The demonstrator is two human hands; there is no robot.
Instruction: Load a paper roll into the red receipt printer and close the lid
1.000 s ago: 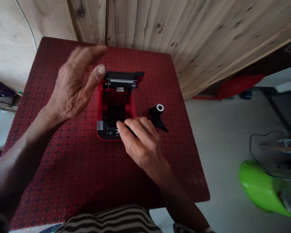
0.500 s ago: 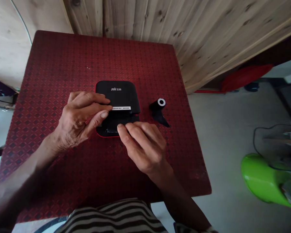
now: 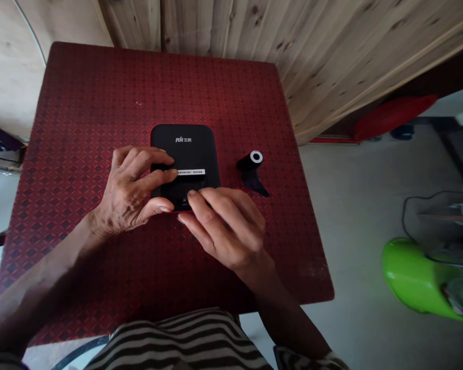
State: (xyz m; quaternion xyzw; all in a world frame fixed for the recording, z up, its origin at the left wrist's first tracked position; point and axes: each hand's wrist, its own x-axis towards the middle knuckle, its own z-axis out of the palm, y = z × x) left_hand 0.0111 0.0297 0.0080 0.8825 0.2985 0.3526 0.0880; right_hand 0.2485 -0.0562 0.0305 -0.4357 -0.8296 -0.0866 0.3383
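A small portable printer (image 3: 196, 151) with a black top and red lower edge lies on the table, its lid down. A white printed strip (image 3: 191, 172) runs across the lid. My left hand (image 3: 133, 190) grips the printer's left side, fingers on the lid and thumb at the front corner. At the front edge, my right hand (image 3: 227, 223) pinches the printer between index finger on top and thumb below; the other fingers curl over its front right corner and hide it. To the right stands a small black roll (image 3: 250, 160) with a white-rimmed core and a loose black tail.
The table (image 3: 100, 97) has a red patterned cover. Wood planks (image 3: 200, 31) rise behind it. On the floor to the right are a green plastic tub (image 3: 405, 277) and a dark cable (image 3: 405, 210). A red round object (image 3: 395, 115) lies farther back.
The printer's raised lid has come down over the roll compartment, with my left hand lowering onto it. My right thumb has come into view under the front edge. The black roll stays put.
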